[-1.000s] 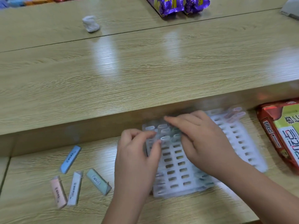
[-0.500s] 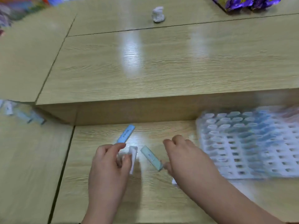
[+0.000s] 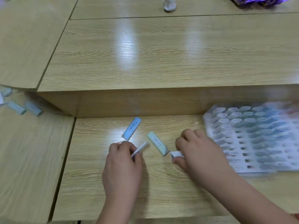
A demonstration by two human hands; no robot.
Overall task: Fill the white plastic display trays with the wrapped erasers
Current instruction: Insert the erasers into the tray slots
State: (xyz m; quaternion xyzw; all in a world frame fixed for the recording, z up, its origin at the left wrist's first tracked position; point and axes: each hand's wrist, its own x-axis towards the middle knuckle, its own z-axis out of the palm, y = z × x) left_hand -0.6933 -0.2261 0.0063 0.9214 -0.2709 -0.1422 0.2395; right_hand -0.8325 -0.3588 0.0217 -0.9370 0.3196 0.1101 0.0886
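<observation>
The left hand [image 3: 123,160] sits low in the middle of the frame, its fingers curled round a white eraser [image 3: 140,148] that pokes up and to the right. The right hand [image 3: 199,152] is just beside it and pinches a second white eraser [image 3: 177,154] at its thumb. A green eraser [image 3: 157,144] lies between the hands. A blue eraser [image 3: 131,128] lies just above the left hand. The white tray [image 3: 252,139] is at the right edge, blurry, on the wooden table [image 3: 161,183].
</observation>
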